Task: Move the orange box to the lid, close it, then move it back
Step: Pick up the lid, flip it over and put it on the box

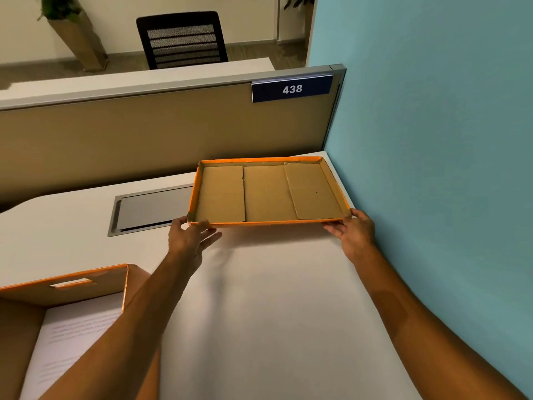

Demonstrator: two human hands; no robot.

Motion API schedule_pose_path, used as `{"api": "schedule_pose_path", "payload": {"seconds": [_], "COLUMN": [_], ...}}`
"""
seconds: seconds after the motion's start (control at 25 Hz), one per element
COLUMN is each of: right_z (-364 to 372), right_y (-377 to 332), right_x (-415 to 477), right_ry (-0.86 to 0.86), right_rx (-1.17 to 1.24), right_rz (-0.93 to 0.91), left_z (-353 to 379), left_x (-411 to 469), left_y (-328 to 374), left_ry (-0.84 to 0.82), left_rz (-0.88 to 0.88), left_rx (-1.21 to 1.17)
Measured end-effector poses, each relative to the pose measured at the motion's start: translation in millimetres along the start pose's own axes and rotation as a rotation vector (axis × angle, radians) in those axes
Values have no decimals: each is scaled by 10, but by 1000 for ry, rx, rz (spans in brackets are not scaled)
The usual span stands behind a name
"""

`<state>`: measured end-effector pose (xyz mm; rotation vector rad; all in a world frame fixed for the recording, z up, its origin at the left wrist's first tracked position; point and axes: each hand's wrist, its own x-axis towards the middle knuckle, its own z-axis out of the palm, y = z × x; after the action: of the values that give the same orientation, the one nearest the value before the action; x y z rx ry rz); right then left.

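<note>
A white counter (259, 307) fills the lower part of the view, running back to a tan partition and flush against a blue wall on the right. Set into its surface near the back, left of centre, is a grey cable hatch (150, 209) with a metal frame. An upturned orange lid (268, 192) sits in the far right corner, brown inside facing up; whether its near edge rests on the counter or is raised cannot be told. At the near left corner stands an open orange box (66, 287) with paper inside. The middle of the counter is bare white.
</note>
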<state>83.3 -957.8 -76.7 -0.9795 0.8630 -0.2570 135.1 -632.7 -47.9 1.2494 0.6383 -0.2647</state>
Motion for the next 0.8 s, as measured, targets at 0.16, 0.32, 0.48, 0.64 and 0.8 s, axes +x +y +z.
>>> {"api": "schedule_pose_path", "payload": {"seconds": [0.16,0.32,0.48,0.64,0.8], "right_z": [-149,-258,-255,-166,-22], "right_y": [93,200,299,511,816], "right_x": [-433,-825,-1235,-1679,-2265], "right_ry": [-170,-295,-386,-375,-374], "right_rx": [142,231,275,369,435], "right_rz": [28,66,92,87,49], "left_z": [-176,-434,-684,-839,-839], "left_x": [-226,-466,-651,-954,-1444], "left_y": [186,309,502,275,-206], "left_ry": [1,22,50,-68,-300], "left_rz": [64,130,189,105,-12], "left_rx": [-65,-50,-67,-207,-265]}}
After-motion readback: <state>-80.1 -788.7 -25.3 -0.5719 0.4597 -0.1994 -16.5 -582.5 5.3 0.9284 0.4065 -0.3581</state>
